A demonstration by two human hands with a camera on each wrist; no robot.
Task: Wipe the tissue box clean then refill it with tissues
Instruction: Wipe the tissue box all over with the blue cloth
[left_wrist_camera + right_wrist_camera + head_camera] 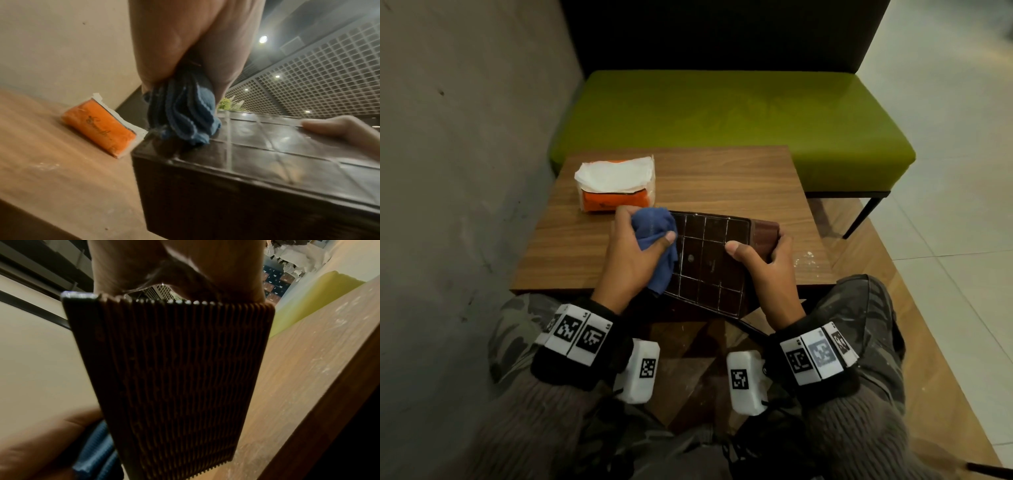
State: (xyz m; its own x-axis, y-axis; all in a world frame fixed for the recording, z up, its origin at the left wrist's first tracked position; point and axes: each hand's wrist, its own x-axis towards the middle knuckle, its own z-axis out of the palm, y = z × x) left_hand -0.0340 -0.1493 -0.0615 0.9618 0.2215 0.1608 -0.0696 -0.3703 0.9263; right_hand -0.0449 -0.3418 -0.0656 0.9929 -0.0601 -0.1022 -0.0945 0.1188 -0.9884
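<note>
A dark brown tissue box (709, 263) with a pale grid on its upturned face is held tilted over the near edge of the wooden table (722, 178). My right hand (767, 263) grips its right end, thumb on the grid face, fingers round the ribbed side (174, 378). My left hand (633, 250) holds a bunched blue cloth (657, 236) and presses it on the box's left part (246, 146); the cloth (185, 116) hangs from my fist. An orange pack of white tissues (616, 183) lies on the table behind, also visible as the orange pack (100, 128).
A green bench seat (739, 116) with a dark backrest stands beyond the table. A grey wall (455, 154) runs along the left. Pale smears mark the table's right edge (806, 260). Tiled floor lies to the right.
</note>
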